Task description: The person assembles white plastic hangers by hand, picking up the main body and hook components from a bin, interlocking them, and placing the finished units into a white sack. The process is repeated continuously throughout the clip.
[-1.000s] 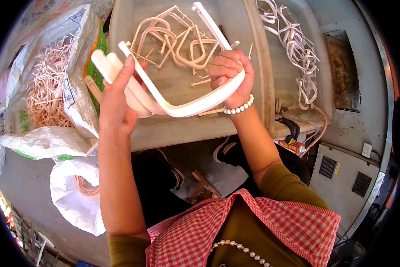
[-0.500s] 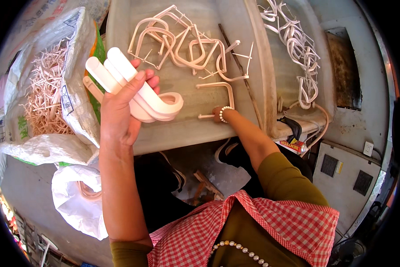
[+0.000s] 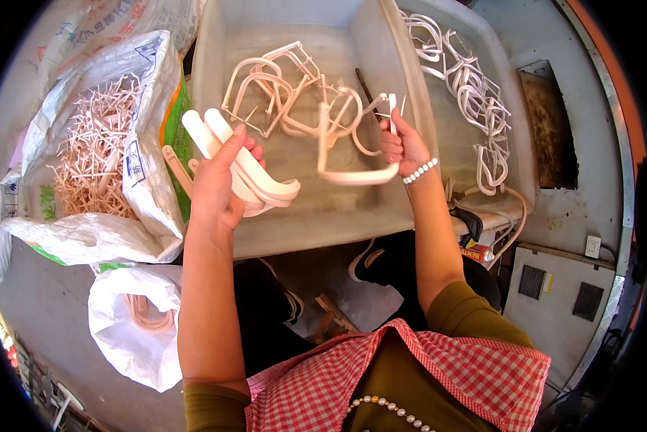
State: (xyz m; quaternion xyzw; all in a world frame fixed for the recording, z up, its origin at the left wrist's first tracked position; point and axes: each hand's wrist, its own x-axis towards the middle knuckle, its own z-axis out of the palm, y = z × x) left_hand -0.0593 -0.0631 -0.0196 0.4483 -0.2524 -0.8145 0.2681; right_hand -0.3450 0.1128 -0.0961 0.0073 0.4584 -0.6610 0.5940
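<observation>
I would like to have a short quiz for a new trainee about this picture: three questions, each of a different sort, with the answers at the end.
1. True or false: the left hand holds more than one curved plastic piece.
2. Which hand holds the single U-shaped plastic piece above the tub?
3. What shows inside the open woven sack at the picture's left?
a) folded cloth
b) thin pink sticks
c) metal cans

Key:
1. True.
2. The right hand, the one with a white beaded bracelet at its wrist.
3. b
</observation>
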